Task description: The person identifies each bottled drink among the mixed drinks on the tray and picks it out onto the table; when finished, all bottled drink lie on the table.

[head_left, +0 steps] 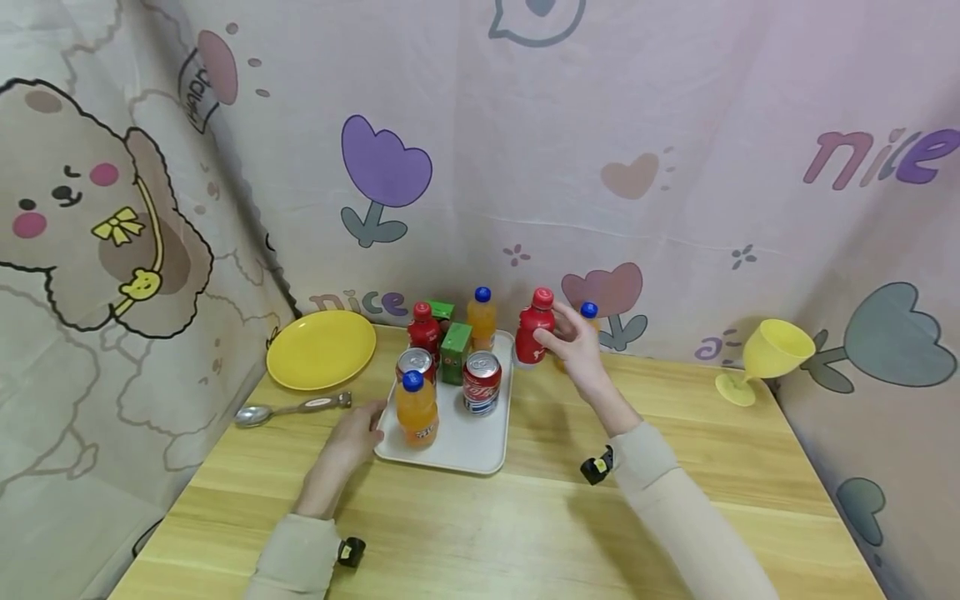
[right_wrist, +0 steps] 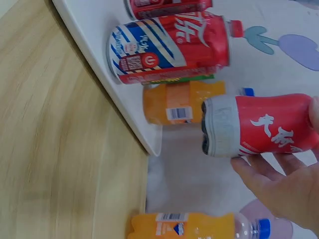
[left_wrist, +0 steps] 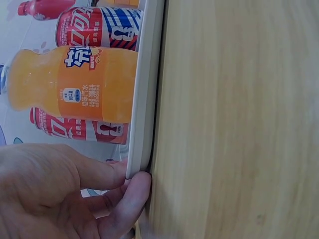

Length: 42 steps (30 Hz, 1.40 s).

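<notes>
My right hand (head_left: 579,352) grips a red-capped cola bottle (right_wrist: 271,123) with a red label. In the right wrist view its base hangs clear of the table, beside the white tray (head_left: 465,457). My left hand (head_left: 354,433) pinches the tray's left rim between thumb and fingers. On the tray stand a blue-capped orange soda bottle (head_left: 417,414) in front, a cola can (head_left: 482,385), a second can (head_left: 415,362) partly hidden, green cartons (head_left: 455,353), another red bottle (head_left: 424,333) and another orange soda bottle (head_left: 482,320) at the back.
Behind my right hand stands one more orange soda bottle (right_wrist: 184,226), on the table. A yellow plate (head_left: 321,350) and a spoon (head_left: 288,408) lie left of the tray. A yellow goblet (head_left: 777,350) stands far right. Printed curtains close off the back and sides.
</notes>
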{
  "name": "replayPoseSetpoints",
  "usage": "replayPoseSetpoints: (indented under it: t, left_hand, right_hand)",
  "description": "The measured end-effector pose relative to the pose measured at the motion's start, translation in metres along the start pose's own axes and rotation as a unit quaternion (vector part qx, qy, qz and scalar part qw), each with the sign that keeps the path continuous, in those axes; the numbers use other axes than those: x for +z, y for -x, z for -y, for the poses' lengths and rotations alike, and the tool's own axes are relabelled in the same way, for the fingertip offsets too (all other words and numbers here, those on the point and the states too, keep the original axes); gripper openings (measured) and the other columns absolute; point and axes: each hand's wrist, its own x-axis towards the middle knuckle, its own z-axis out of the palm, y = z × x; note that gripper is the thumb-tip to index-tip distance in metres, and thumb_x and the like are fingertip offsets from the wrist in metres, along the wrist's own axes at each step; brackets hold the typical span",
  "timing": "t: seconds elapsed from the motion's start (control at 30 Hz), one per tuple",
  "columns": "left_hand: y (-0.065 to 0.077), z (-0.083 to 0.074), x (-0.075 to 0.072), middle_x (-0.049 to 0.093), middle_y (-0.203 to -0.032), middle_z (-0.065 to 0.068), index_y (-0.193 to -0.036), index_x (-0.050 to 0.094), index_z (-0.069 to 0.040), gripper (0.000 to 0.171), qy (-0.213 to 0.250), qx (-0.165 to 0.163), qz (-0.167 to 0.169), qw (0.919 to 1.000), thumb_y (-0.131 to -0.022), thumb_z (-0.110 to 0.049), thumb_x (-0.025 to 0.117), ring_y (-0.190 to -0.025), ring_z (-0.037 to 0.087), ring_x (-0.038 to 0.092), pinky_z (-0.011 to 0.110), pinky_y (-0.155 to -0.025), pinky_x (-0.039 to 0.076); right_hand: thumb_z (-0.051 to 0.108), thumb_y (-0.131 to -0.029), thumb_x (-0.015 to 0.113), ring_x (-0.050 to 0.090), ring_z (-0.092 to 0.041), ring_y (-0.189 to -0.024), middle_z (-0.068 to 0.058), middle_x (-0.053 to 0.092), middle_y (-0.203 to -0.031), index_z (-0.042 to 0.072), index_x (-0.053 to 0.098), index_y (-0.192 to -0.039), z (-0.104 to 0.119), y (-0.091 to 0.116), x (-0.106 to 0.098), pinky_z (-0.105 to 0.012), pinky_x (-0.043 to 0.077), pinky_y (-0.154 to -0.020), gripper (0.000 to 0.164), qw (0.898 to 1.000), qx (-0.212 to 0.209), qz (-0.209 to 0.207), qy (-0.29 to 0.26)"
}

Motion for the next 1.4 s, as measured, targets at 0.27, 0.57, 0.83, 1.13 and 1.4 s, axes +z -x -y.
replayPoseSetpoints:
  t: [0.27, 0.57, 0.83, 1.13, 1.4]
  left_hand:
    - [0.001, -0.001, 0.0, 0.058, -0.143, 0.035, -0.149, 0.051, 0.009, 0.055, -0.001, -0.004, 0.004, 1.0, -0.095, 0.004, 0.063, -0.132, 0.054, 0.056, 0.065, -0.112, 0.047]
    - [-0.001, -0.001, 0.001, 0.055, -0.146, 0.036, -0.149, 0.05, 0.009, 0.055, -0.004, 0.001, 0.008, 1.0, -0.096, 0.004, 0.063, -0.136, 0.055, 0.053, 0.066, -0.114, 0.044]
    - [-0.001, -0.003, -0.001, 0.054, -0.148, 0.035, -0.149, 0.05, 0.009, 0.056, -0.005, -0.001, 0.008, 1.0, -0.095, 0.004, 0.063, -0.137, 0.055, 0.052, 0.065, -0.116, 0.044]
    - [-0.002, -0.001, -0.001, 0.054, -0.147, 0.036, -0.15, 0.048, 0.009, 0.057, -0.006, -0.006, 0.013, 0.9999, -0.095, 0.004, 0.062, -0.137, 0.055, 0.051, 0.066, -0.115, 0.044]
    - [0.0, -0.003, -0.002, 0.054, -0.147, 0.036, -0.15, 0.049, 0.009, 0.057, -0.006, -0.005, 0.014, 0.9999, -0.095, 0.003, 0.063, -0.137, 0.056, 0.052, 0.066, -0.115, 0.044]
  right_hand:
    - [0.011, -0.104, 0.064, 0.071, -0.003, -0.108, -0.029, 0.05, -0.156, 0.01, 0.039, -0.162, 0.013, 0.017, -0.026, -0.031, 0.064, -0.091, 0.063, 0.998, 0.048, 0.031, -0.023]
    - [0.008, -0.105, 0.06, 0.07, -0.01, -0.113, -0.01, 0.062, -0.142, 0.006, 0.033, -0.164, 0.028, 0.034, -0.051, -0.032, 0.065, -0.088, 0.065, 0.993, 0.069, 0.09, -0.045]
    - [0.003, -0.105, 0.057, 0.073, -0.016, -0.11, 0.002, 0.071, -0.123, 0.019, 0.054, -0.146, 0.041, 0.047, -0.068, -0.039, 0.067, -0.085, 0.044, 0.983, 0.064, 0.138, -0.105]
    - [0.003, -0.106, 0.057, 0.074, -0.016, -0.109, 0.003, 0.071, -0.122, 0.025, 0.057, -0.139, 0.046, 0.057, -0.093, -0.039, 0.066, -0.086, 0.04, 0.983, 0.07, 0.133, -0.107]
    - [0.005, -0.107, 0.055, 0.073, -0.014, -0.111, 0.005, 0.071, -0.124, 0.026, 0.055, -0.141, 0.037, 0.061, -0.121, -0.038, 0.066, -0.087, 0.039, 0.985, 0.077, 0.113, -0.105]
